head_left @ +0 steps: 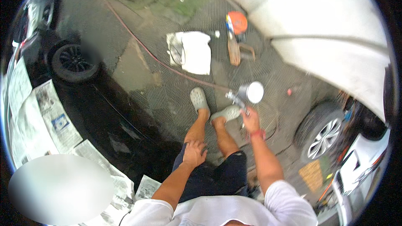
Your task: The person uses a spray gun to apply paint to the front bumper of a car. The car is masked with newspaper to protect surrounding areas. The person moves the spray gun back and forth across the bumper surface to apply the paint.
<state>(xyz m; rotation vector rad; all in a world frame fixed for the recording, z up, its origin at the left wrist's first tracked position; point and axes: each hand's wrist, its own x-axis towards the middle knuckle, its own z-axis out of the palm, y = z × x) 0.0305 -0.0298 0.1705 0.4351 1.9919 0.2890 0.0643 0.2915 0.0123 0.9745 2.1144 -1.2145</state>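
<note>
A flat white bundle [197, 53] lies on the textured floor [167, 90], near an orange round object [238, 22] and a brown elongated piece [233, 53]. At right, a tan board [311, 175] lies near a silver-spoked wheel [325, 138]; a small red item [289, 92] lies beyond.

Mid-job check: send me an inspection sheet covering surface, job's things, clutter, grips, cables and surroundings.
Surface: dark textured floor, patchy.
Job's things: spray gun with white-topped cup.
Clutter: flat white item, orange round item, small red item.
Grips: left grip rests on left leg; right grip holds spray gun.
Cables: reddish hose crosses floor toward spray gun; connection unclear.
Surroundings: black car left, newspaper sheets over it; wheel right.
</note>
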